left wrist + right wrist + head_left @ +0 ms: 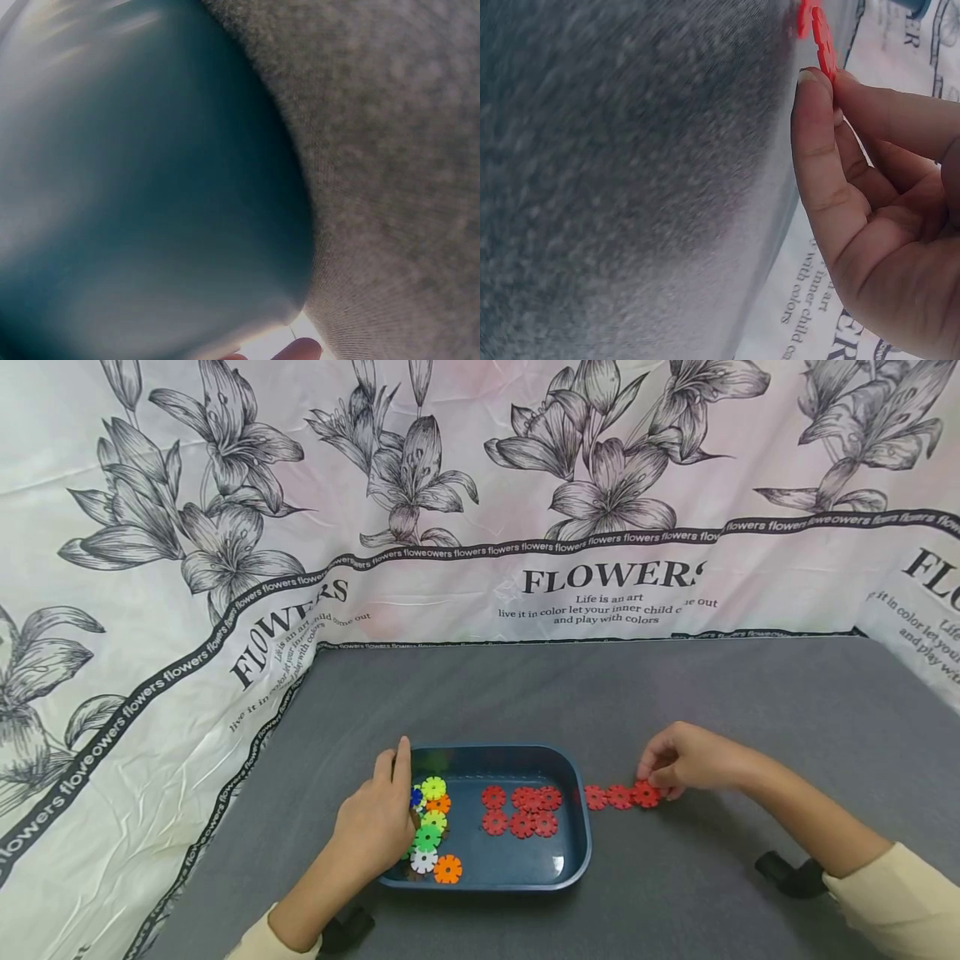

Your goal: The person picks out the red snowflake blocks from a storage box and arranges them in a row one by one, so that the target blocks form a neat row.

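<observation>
At the right, my right hand (pixel 705 760) pinches a red notched flower-shaped disc (pixel 823 45) between thumb and fingertip. This disc is at the right end of a short row with other red discs (pixel 607 797), outside the tray on the grey surface. My left hand (pixel 378 814) rests over the left edge of the dark blue tray (pixel 517 888), index finger stretched forward. The left wrist view shows the tray's outer wall (pixel 165 165) and fingertips (pixel 298 349) at its far corner. Inside the tray, several red discs (pixel 522 824) lie flat in the middle.
Along the tray's left side, partly under my left hand, are yellow-green, green (pixel 427 837), white, blue and orange (pixel 447 869) discs. The grey cloth (pixel 675 893) covers the table. Behind it stands a white flower-printed curtain (pixel 450 593).
</observation>
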Tool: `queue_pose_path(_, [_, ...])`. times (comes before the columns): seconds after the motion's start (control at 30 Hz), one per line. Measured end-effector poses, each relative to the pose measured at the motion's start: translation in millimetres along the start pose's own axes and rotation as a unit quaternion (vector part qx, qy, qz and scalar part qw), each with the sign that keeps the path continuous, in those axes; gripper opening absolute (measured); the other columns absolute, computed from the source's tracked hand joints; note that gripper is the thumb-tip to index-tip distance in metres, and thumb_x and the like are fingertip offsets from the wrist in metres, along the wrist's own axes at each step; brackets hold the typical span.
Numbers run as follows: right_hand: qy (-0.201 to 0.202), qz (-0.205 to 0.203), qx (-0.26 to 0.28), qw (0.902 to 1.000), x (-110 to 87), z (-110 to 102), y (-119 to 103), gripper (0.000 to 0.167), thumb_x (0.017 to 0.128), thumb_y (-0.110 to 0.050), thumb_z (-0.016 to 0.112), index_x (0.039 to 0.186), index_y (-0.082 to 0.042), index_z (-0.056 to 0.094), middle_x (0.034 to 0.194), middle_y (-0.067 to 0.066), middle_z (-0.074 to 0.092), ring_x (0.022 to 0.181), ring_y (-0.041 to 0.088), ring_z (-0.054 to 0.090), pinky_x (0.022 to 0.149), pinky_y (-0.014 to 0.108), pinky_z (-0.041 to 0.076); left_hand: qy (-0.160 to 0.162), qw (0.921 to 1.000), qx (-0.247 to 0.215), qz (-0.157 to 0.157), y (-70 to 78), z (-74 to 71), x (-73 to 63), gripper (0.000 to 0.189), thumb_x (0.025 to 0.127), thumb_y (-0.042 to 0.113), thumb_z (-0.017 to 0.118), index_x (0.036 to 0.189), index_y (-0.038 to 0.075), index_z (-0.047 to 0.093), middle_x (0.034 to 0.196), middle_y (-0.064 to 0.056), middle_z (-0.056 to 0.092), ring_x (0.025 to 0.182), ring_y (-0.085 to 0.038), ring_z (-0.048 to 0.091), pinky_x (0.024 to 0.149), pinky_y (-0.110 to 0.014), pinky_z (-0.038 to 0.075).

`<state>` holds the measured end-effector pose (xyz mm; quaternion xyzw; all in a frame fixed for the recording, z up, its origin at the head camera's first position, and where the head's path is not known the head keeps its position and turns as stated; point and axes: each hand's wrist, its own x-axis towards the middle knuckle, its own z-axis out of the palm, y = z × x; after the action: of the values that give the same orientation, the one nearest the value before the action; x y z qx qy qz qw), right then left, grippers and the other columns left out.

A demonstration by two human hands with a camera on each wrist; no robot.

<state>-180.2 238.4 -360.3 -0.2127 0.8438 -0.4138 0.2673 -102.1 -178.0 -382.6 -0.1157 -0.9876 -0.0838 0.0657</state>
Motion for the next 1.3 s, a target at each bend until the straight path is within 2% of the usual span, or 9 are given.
queue_pose_path(0.37, [-0.001, 0.014, 0.0, 0.9999, 3.7, -3.4, 8.4, 0.007, 0.089, 0.004, 0.066, 0.091, 0.001, 0.072, 0.078, 0.008, 0.067, 0.073, 0.024, 0.064, 0.065, 0.036, 0.057, 0.005, 1.0, -0.001, 0.004, 0.5, -0.1, -0.8, 0.079, 0.086, 0.003, 0.064, 0.155, -0.005, 0.027, 0.139, -0.025, 0.045, 0.052, -0.014, 0.038, 0.04, -0.026, 0.033])
queue_pose_path(0.83, [0.001, 0.035, -0.003, 0.9994, 5.1, 0.9, 2.3, 0.007, 0.09, 0.005, 0.065, 0.092, 0.002, 0.071, 0.078, 0.006, 0.066, 0.074, 0.023, 0.063, 0.065, 0.038, 0.057, 0.024, 0.9996, 0.011, 0.013, 0.0, 0.6, -1.5, 0.077, 0.086, 0.003, 0.064, 0.154, -0.006, 0.03, 0.136, -0.025, 0.047, 0.051, -0.013, 0.035, 0.039, -0.026, 0.032])
queue_pose_path(1.1, [0.006, 0.047, -0.009, 0.9988, 5.3, 2.6, 2.3, 0.007, 0.09, 0.005, 0.065, 0.093, 0.001, 0.07, 0.077, 0.006, 0.065, 0.072, 0.022, 0.063, 0.065, 0.038, 0.057, 0.023, 0.9996, 0.01, 0.012, 0.4, 0.1, -1.1, 0.076, 0.086, 0.003, 0.064, 0.153, -0.006, 0.031, 0.137, -0.025, 0.046, 0.051, -0.013, 0.036, 0.039, -0.026, 0.032])
queue_pose_path(1.2, [0.008, 0.048, -0.021, 0.9986, 4.6, 3.3, 2.4, 0.005, 0.09, 0.003, 0.066, 0.093, 0.001, 0.069, 0.075, 0.005, 0.064, 0.07, 0.022, 0.062, 0.064, 0.037, 0.057, 0.02, 0.9997, 0.009, 0.01, 0.6, -0.2, -1.1, 0.076, 0.086, 0.003, 0.064, 0.153, -0.006, 0.031, 0.137, -0.025, 0.046, 0.052, -0.013, 0.036, 0.039, -0.026, 0.032])
queue_pose_path(1.3, [0.005, 0.033, -0.07, 0.997, 3.3, 4.9, 1.4, 0.006, 0.087, -0.005, 0.073, 0.092, -0.004, 0.069, 0.074, 0.002, 0.063, 0.067, 0.019, 0.06, 0.061, 0.036, 0.054, 0.019, 0.9997, 0.008, 0.01, 0.7, -0.3, -1.1, 0.076, 0.086, 0.003, 0.064, 0.154, -0.006, 0.031, 0.137, -0.025, 0.046, 0.052, -0.013, 0.037, 0.039, -0.026, 0.033])
